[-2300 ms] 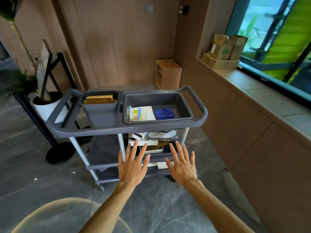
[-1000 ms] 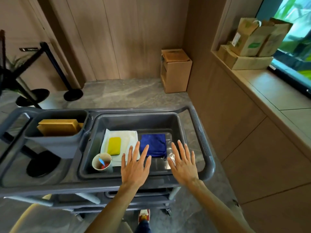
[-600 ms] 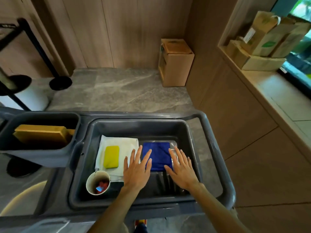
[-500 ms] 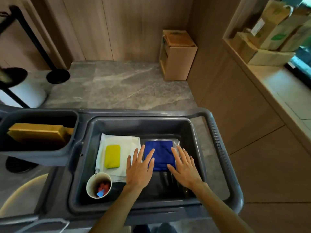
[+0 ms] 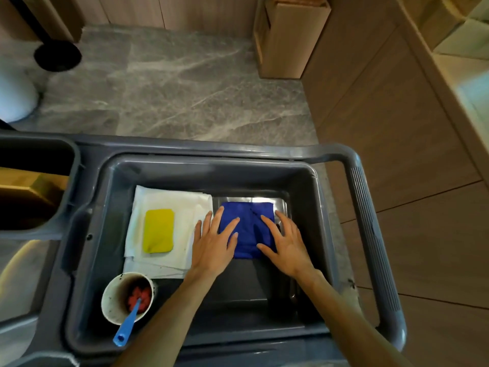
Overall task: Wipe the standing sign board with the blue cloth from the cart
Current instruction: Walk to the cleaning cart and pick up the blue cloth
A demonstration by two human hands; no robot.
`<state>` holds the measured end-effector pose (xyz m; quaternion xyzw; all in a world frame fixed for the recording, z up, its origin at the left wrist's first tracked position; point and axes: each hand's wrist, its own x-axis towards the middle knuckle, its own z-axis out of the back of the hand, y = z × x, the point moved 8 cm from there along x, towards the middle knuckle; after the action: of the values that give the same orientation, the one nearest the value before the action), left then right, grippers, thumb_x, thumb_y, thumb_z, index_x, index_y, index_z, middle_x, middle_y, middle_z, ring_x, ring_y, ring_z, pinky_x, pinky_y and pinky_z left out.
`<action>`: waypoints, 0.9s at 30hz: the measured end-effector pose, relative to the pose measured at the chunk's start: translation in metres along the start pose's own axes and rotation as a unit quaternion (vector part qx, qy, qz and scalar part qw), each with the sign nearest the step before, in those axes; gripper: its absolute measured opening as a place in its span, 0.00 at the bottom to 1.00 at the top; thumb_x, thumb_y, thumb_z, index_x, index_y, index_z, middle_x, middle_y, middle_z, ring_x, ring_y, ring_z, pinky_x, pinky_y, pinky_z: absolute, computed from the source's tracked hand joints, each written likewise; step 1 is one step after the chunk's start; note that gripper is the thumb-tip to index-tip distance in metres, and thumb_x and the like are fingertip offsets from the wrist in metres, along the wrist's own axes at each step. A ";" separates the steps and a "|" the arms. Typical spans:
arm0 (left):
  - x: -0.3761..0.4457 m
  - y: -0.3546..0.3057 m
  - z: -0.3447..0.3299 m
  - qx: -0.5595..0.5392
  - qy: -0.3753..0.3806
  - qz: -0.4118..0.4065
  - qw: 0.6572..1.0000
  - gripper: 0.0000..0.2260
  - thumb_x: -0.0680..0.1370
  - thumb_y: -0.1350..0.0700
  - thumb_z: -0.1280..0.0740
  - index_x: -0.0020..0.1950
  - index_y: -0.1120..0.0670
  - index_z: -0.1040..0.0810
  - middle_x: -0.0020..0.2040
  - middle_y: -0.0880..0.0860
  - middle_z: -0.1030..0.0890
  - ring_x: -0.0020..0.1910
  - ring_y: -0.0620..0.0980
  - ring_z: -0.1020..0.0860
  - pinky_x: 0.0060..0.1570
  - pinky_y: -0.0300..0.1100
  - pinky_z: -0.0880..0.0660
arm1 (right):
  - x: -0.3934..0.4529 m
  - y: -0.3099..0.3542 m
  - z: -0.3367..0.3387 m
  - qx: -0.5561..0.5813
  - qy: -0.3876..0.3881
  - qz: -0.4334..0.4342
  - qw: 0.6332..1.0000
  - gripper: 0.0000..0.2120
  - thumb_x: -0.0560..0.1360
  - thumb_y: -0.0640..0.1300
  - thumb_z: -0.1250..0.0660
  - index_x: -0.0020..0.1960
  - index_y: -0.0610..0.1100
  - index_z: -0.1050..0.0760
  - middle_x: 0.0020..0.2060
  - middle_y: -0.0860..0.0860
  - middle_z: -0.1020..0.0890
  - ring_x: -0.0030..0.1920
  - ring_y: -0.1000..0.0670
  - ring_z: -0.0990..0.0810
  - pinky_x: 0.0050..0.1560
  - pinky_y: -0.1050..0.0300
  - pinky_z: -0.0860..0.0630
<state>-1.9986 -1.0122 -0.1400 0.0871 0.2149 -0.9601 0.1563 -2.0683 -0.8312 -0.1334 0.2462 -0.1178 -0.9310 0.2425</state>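
A folded blue cloth lies on a metal tray inside the grey cart's large tub. My left hand lies flat with straight fingers over the cloth's left edge. My right hand is spread with straight fingers over the cloth's right edge. Whether the fingers press the cloth or hover just above it I cannot tell. The standing sign board is out of view.
In the tub, a yellow sponge lies on white cloths, and a paper cup holds a blue spoon. A smaller bin sits to the left. A cardboard box and a black stand base stand on the floor.
I have stepped up to the cart and looked down into the tub. Both hands moved forward from the cart's near edge onto the blue cloth.
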 end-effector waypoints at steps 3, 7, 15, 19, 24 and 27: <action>0.013 -0.003 -0.002 -0.006 -0.010 -0.006 1.000 0.21 0.83 0.44 0.39 0.76 0.45 0.30 0.81 0.54 0.39 0.79 0.58 0.41 0.76 0.55 0.42 | 0.013 -0.003 0.000 -0.005 -0.016 0.012 1.000 0.34 0.79 0.62 0.37 0.80 0.60 0.47 0.81 0.46 0.51 0.80 0.43 0.52 0.79 0.43 0.44; 0.024 -0.003 -0.005 -0.010 -0.017 0.004 1.000 0.20 0.80 0.44 0.33 0.72 0.46 0.25 0.74 0.55 0.31 0.72 0.56 0.33 0.68 0.49 0.32 | 0.028 0.001 0.004 -0.005 -0.071 0.049 0.996 0.24 0.78 0.55 0.32 0.73 0.54 0.30 0.77 0.45 0.39 0.76 0.44 0.40 0.74 0.46 0.33; 0.024 0.010 -0.006 0.026 -0.025 0.043 0.998 0.23 0.78 0.39 0.32 0.72 0.42 0.25 0.68 0.54 0.30 0.67 0.54 0.32 0.63 0.46 0.30 | 0.038 -0.004 0.009 0.042 -0.100 0.036 0.993 0.20 0.73 0.48 0.25 0.64 0.53 0.22 0.73 0.47 0.34 0.72 0.45 0.36 0.70 0.53 0.33; 0.023 0.021 0.000 0.042 -0.025 0.065 0.997 0.25 0.76 0.37 0.31 0.72 0.40 0.25 0.67 0.54 0.29 0.65 0.54 0.32 0.61 0.45 0.31 | 0.035 -0.022 0.007 0.127 -0.079 -0.028 0.988 0.24 0.72 0.43 0.22 0.66 0.51 0.22 0.73 0.49 0.40 0.71 0.53 0.38 0.66 0.80 0.45; 0.023 0.027 0.003 0.037 -0.028 0.078 0.996 0.26 0.74 0.36 0.30 0.71 0.39 0.25 0.65 0.54 0.28 0.63 0.54 0.31 0.60 0.45 0.31 | 0.039 -0.021 0.011 0.131 -0.073 -0.035 0.988 0.21 0.73 0.43 0.24 0.64 0.52 0.22 0.72 0.46 0.36 0.69 0.51 0.38 0.71 0.64 0.35; 0.024 0.028 0.003 0.039 -0.025 0.078 0.996 0.26 0.74 0.36 0.30 0.71 0.39 0.24 0.63 0.53 0.28 0.62 0.53 0.30 0.59 0.44 0.32 | 0.040 -0.023 0.009 0.083 -0.062 -0.035 0.994 0.20 0.74 0.44 0.25 0.65 0.52 0.21 0.71 0.42 0.34 0.70 0.40 0.37 0.71 0.45 0.35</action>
<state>-2.0124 -1.0441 -0.1536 0.0859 0.1656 -0.9546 0.2321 -2.1123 -0.8309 -0.1493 0.2117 -0.2012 -0.9391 0.1809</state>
